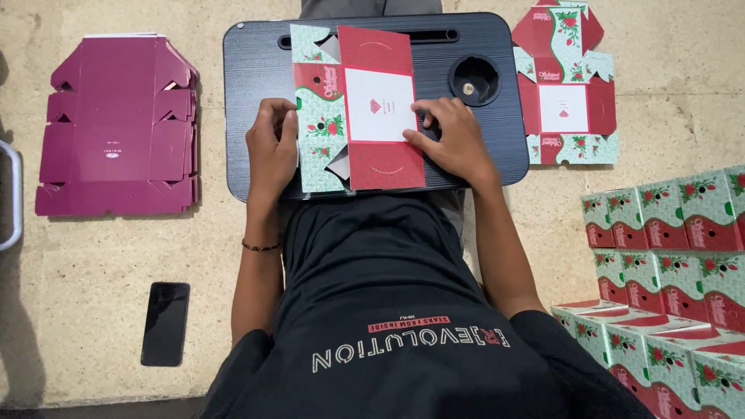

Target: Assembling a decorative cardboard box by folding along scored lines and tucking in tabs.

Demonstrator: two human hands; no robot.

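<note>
Cardboard, thin and printed red and pale green with a white centre panel: a flat box blank (361, 109) lies unfolded on the dark lap tabletop (481, 147), spanning the space between my two hands.

Left hand (272, 147): curled over the blank's left edge, fingers wrapped round the green flowered side flap, thumb on top. Gripping, not just resting.

Right hand (454, 140): open and flat, fingertips pressing the right edge of the white panel down onto the tabletop. Holds nothing.

Handling, as I judge it: light, die-cut sheet, stiff across its panels but ready to bend along the scored lines. Glossy print, so likely a bit slippery under dry fingers; pinning one side helps. Small corner tabs look easy to crease or tear. Best hold is at the flap edges near a score, not the middle.

Around me:
- Beyond my right hand, a round cup recess (474, 80) in the tabletop.
- Further right on the floor, another flat blank (565, 85) of the same print.
- Near my right elbow, rows of finished boxes (667, 271), stacked.
- Well left of my left hand, a pile of plain magenta blanks (116, 128).
- By my left elbow, a black phone (165, 322), face down or dark, I cannot tell which.
</note>
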